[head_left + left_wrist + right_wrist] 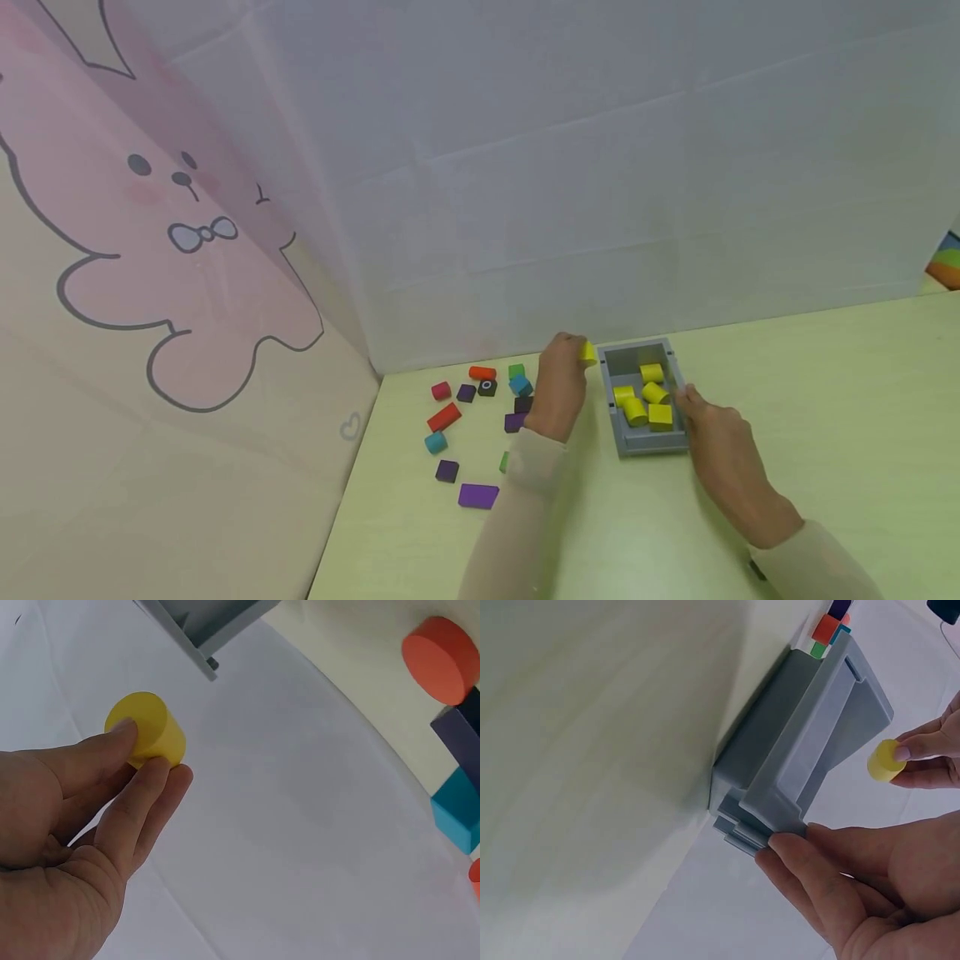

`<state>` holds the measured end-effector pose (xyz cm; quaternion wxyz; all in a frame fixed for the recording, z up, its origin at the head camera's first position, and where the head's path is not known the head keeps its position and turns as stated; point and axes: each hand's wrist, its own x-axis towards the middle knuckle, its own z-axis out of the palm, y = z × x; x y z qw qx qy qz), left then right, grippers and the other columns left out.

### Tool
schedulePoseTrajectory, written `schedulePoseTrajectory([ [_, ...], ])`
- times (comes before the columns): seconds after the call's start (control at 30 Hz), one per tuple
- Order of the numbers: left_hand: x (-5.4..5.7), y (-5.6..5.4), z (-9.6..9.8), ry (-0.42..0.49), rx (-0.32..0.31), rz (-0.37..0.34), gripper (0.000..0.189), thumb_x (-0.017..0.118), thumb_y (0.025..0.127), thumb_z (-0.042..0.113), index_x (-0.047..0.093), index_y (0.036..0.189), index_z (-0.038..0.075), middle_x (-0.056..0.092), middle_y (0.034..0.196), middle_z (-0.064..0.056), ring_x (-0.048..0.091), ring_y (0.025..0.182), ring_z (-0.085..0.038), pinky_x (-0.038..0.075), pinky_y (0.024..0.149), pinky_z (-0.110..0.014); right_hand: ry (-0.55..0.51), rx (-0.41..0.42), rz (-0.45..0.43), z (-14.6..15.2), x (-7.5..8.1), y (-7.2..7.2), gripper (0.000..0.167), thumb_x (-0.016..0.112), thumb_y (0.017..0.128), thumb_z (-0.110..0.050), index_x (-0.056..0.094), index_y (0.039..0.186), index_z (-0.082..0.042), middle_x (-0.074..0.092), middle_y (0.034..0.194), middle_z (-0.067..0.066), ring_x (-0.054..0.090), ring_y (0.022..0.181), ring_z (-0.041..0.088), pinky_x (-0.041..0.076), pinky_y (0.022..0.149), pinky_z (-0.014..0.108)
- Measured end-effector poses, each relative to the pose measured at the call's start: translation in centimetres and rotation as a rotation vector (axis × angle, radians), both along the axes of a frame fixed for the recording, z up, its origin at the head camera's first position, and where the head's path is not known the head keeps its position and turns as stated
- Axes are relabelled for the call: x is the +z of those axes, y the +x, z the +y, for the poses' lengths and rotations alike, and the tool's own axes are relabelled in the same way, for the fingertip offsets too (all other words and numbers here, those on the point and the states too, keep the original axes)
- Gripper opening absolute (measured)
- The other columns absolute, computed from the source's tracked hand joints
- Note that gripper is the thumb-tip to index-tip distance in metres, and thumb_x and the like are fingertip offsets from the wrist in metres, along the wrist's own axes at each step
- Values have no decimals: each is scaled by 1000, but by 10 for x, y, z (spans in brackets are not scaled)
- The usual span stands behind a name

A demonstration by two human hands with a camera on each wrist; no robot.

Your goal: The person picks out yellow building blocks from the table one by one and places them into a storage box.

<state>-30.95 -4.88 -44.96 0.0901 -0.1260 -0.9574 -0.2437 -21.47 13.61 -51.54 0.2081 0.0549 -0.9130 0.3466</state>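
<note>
My left hand (pixel 561 390) pinches a yellow cylinder block (pixel 159 731) between thumb and fingers, raised just left of a grey box (pixel 652 451). In the left wrist view the thumb lies on the cylinder's round end. The right hand (pixel 726 458) grips the box's right side, and the right wrist view has its thumb and fingers pinching the wall near a corner. Inside the box lie several yellow blocks (pixel 655 392), mostly cylinders; one (pixel 660 417) shows a square face.
Left of the left hand, loose blocks are scattered on the pale table (pixel 840 400): a red one (pixel 445 417), a purple one (pixel 477 497), a blue one (pixel 436 442) and several others. The left arm covers some. A white sheet (pixel 600 183) hangs along the table's back edge.
</note>
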Motion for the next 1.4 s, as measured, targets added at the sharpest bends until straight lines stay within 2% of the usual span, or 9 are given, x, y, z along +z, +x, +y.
schedulePoseTrajectory([
  [0.13,0,0,6,-16,-19,10,29,71,98,0,74,127,2,72,123,-10,69,111,-21,57,99,-24,-7,2,-17,0,-1,1,33,61,92,21,67,125,16,58,130,38,66,56,41,42,38,31],
  [0.33,-4,1,13,-31,-39,31,26,71,98,0,75,124,3,72,119,-8,69,108,-19,57,97,-23,-13,4,-28,-1,-1,0,33,61,92,21,67,124,17,58,131,39,67,61,46,42,38,28],
  [0.53,-5,3,17,-36,-57,28,28,70,98,-2,74,126,2,72,121,-8,69,109,-19,56,97,-21,-18,0,-23,-2,-1,1,33,60,93,21,66,125,16,58,130,39,50,44,21,35,37,26],
  [0.67,-7,2,21,-43,-72,44,24,70,98,-2,76,122,2,73,118,-9,71,107,-19,57,93,-20,-25,10,-32,-2,-1,1,32,60,93,21,66,124,17,57,131,39,60,48,34,37,37,26],
  [0.77,-9,1,24,-89,-83,67,23,73,97,0,77,119,4,73,115,-7,71,105,-18,57,89,-18,-26,11,-33,-2,-1,2,32,60,93,21,67,124,17,58,131,39,64,56,45,38,37,27],
  [0.97,-13,-2,31,-178,-102,101,25,76,95,2,78,119,7,73,114,-6,72,105,-17,57,88,-17,-20,7,-22,-1,-1,1,33,60,92,21,67,124,17,58,131,38,65,59,47,42,38,31],
  [1.07,-16,-3,33,-173,-105,85,26,72,96,-3,78,120,7,73,115,-6,72,104,-18,57,88,-19,-15,7,-1,-1,-2,0,32,61,91,22,68,122,17,59,129,39,67,64,50,44,38,32],
  [1.23,-20,-5,37,-176,-104,66,30,70,95,-7,78,120,7,74,115,-5,73,104,-17,57,88,-18,-3,4,-1,-1,-1,-1,32,60,92,22,68,122,16,59,129,39,65,59,47,43,38,33],
  [1.4,-24,-7,42,-232,-105,30,29,69,97,-5,78,120,10,73,113,-2,70,100,-12,56,89,-17,7,0,-29,0,1,-2,32,61,93,20,68,124,16,59,131,38,67,62,48,45,40,36],
])
